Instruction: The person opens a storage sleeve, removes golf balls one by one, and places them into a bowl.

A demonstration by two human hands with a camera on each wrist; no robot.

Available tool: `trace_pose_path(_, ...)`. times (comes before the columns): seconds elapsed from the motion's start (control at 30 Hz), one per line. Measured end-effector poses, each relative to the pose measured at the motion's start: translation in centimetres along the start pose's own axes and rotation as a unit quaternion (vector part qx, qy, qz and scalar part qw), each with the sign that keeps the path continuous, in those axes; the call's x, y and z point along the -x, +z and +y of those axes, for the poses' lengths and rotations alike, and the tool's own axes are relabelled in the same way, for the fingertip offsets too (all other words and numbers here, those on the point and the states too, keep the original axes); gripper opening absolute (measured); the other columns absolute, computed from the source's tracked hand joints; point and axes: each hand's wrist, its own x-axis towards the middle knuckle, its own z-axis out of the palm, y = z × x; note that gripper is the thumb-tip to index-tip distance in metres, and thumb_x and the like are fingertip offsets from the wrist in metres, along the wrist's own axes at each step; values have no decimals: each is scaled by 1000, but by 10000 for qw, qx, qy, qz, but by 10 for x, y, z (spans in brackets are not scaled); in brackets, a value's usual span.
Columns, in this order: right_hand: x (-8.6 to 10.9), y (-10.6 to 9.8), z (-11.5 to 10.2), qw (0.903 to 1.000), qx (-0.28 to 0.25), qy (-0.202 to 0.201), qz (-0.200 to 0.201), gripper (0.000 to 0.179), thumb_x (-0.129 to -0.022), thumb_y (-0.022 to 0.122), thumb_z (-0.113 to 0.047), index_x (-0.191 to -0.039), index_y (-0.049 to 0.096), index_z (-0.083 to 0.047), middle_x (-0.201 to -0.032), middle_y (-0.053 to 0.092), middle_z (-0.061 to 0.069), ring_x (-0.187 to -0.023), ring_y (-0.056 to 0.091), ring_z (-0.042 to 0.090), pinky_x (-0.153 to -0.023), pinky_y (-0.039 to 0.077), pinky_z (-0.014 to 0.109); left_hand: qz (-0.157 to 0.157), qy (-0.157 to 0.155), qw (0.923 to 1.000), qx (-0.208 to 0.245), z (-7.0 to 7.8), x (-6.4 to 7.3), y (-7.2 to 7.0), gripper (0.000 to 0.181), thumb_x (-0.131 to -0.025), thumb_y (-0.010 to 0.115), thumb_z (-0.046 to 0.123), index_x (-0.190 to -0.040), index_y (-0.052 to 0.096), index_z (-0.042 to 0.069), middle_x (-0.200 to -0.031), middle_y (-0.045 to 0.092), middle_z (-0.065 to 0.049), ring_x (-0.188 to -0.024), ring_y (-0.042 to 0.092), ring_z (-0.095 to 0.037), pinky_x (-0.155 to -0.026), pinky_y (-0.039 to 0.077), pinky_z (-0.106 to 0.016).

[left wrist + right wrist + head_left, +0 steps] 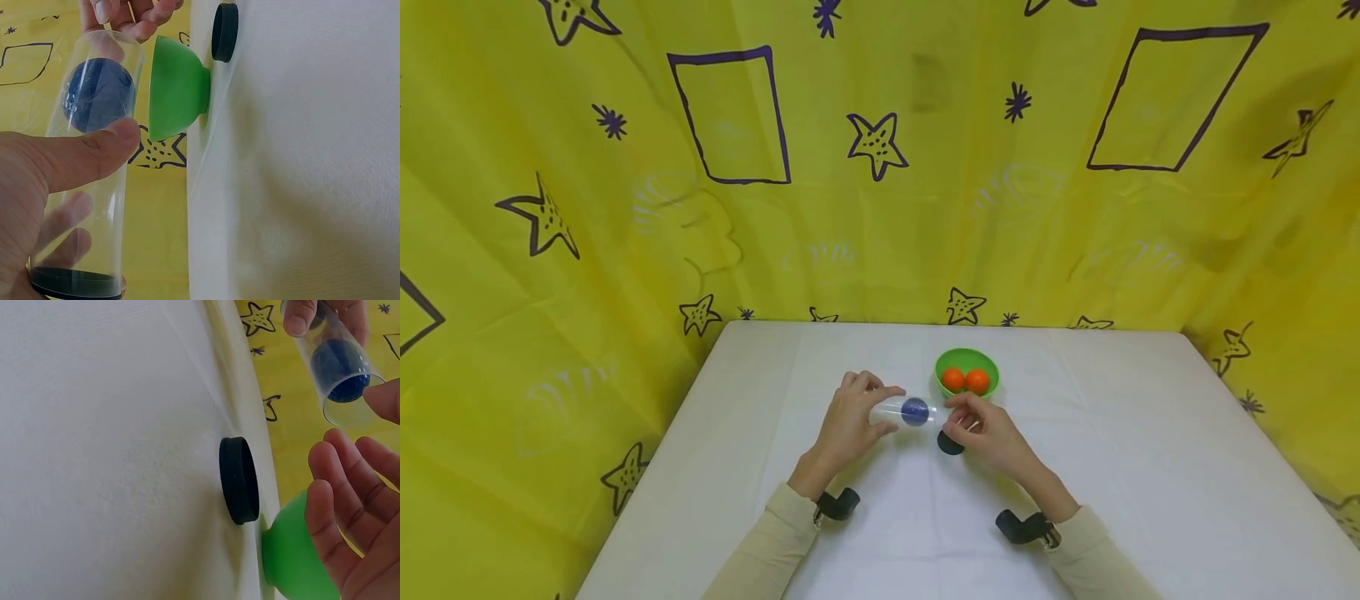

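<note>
My left hand grips a clear cylindrical tube, held on its side above the table. A dark cap covers the tube's end on the left hand's side; the other end has no cap. Inside, near the uncapped rim, sits a blue ball. My right hand is at that rim with fingers loosely bent and apart, the thumb right by the edge and nothing in the palm. Below it, a loose black lid lies on the table.
A green bowl stands just beyond the right hand, holding two orange balls, one on the left and one on the right. A white cloth covers the table. Yellow patterned curtains hang behind and at the sides.
</note>
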Motion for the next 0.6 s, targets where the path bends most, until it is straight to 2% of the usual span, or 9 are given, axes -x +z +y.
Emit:
trace_pose_path(0.23, 1, 6, 1, 9995, -135, -165, -248, 36, -94, 72, -14, -126, 59, -2, -98, 69, 9, -85, 63, 14, -75, 55, 21, -11, 57, 9999, -97, -2, 0, 2, 48, -78, 91, 22, -122, 74, 26, -114, 63, -4, -107, 50, -23, -88, 45, -38)
trace_pose_path(0.47, 1, 9, 0, 9990, -245, -152, -334, 38, -93, 73, -12, -127, 57, -4, -99, 69, 9, -83, 63, 12, -74, 54, 20, 29, 169, 9996, -202, -2, 0, 1, 49, -76, 92, 20, -121, 75, 26, -113, 64, -4, -108, 51, -24, -88, 45, -39)
trace_pose_path(0.6, 2, 10, 1, 9982, -344, -259, -415, 40, -93, 74, -10, -127, 56, 0, -99, 69, 12, -81, 63, 12, -71, 54, 21, 74, 224, 9994, -246, -2, 0, 2, 49, -75, 92, 19, -120, 76, 26, -113, 64, -4, -108, 52, -24, -88, 45, -39)
